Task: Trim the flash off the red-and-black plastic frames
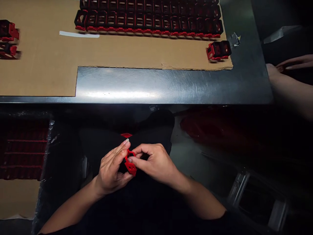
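Note:
Over my lap, in front of the table edge, both hands meet on a small red plastic frame (131,168) with holes in its lower face. My left hand (112,168) grips it from the left, fingers pointing up and thumb at the lower end. From the other side my right hand (153,161) pinches its upper right part between thumb and fingertips. What lies inside that pinch is hidden. A small flat red diamond-shaped piece (126,135) shows just above the left fingertips, against dark clothing.
On the metal table (137,85), a cardboard sheet (44,65) bears rows of black-and-red parts (149,21). More such parts (218,50) stand at its right corner and left edge. A box of red parts (24,150) is at lower left. Another person's arm (290,85) rests at right.

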Demonstrator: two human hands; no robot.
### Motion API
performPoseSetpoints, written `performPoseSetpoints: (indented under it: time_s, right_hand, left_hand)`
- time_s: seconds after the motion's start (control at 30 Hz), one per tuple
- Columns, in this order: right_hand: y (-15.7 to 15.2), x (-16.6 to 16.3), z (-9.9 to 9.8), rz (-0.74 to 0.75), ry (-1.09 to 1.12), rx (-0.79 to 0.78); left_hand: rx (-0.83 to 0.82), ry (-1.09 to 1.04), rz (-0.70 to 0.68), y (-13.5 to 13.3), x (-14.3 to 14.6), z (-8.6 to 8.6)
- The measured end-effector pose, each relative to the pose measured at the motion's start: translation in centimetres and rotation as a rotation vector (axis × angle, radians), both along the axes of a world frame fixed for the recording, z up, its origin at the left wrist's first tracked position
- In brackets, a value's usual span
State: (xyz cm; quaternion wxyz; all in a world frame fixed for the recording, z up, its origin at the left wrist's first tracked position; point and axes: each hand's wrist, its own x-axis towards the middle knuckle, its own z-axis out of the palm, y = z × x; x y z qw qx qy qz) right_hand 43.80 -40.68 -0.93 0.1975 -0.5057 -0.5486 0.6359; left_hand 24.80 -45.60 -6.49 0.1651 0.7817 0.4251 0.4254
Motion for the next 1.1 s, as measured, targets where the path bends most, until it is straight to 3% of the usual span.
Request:
performPoseSetpoints:
  time_s: [0.07, 0.17, 0.23, 0.4, 0.53, 1.1]
  right_hand:
    - [0.4, 0.9, -0.4, -0.044, 0.053, -0.031]
    - [1.6, 3.1, -1.5, -0.399, 0.061, -0.060]
    - [2.1, 4.0, -2.1, -0.525, 0.074, -0.111]
    - [1.1, 2.3, -2.0, -0.254, 0.265, -0.344]
    - [0.1, 0.6, -1.8, -0.107, 0.268, -0.321]
    - [0.4, 0.4, -1.6, -0.083, 0.161, -0.296]
  left_hand:
    - [-0.066, -0.052, 0.013, -0.2, 0.0, 0.2]
    - [-0.230, -0.171, 0.051, -0.5, 0.0, 0.5]
    - [-0.306, -0.219, 0.034, -0.6, 0.0, 0.6]
    - [-0.338, -0.227, 0.011, -0.5, 0.3, 0.7]
    - [-0.244, -0.124, 0.011, -0.3, 0.3, 0.6]
    - [-0.072, 0.012, -0.042, 0.1, 0.0, 0.3]
